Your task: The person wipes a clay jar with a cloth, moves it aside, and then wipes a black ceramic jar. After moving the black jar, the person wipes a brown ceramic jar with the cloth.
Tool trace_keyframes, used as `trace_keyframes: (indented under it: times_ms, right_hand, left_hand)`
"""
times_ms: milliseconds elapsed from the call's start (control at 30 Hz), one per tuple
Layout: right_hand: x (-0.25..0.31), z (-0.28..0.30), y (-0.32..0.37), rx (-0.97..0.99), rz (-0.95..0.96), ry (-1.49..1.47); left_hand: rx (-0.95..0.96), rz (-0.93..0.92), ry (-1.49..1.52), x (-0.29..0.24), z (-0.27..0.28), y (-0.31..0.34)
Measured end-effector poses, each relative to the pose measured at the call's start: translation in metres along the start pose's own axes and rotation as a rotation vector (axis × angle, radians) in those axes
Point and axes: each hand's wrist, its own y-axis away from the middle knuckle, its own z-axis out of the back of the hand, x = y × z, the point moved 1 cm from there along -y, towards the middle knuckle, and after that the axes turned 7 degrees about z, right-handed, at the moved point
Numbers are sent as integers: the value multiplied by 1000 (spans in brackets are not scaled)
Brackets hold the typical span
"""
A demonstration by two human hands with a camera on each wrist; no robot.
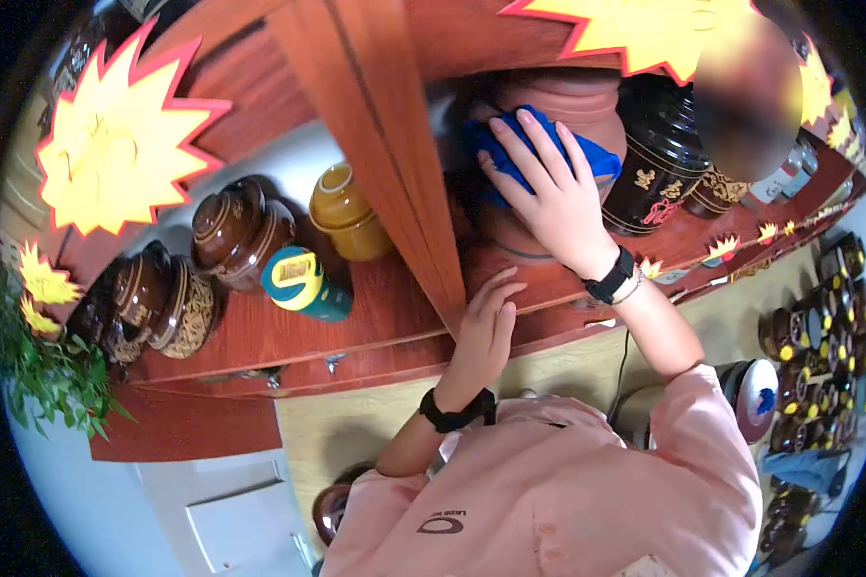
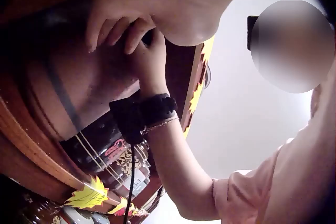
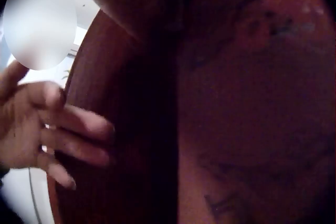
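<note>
So the right hand has its fingers spread out, pressing one blue cloth against one big reddish-brown clay jar. The cloth's right under the fingers, between them and the jar, poking out on both sides. Four fingertips show on top of it. The left hand holds nothing: its fingers are loosely apart, just beside the shelf front, and I can't tell if they touch the wood. Two wrists, two black straps.

Further out, there's one glossy black jar with gold lettering right by the clay one. Past the upright wooden panel sit one mustard lidded pot and one teal container, then some brown glazed jars that overlap too much to count. Plus two huge yellow starbursts and a leafy plant at the far end.
</note>
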Motion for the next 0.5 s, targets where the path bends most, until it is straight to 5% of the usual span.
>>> trace_keyframes:
  times_ms: [500]
  right_hand:
    - [22, -7, 29, 188, 245, 52]
  left_hand:
    - [-18, -47, 170, 2, 2, 15]
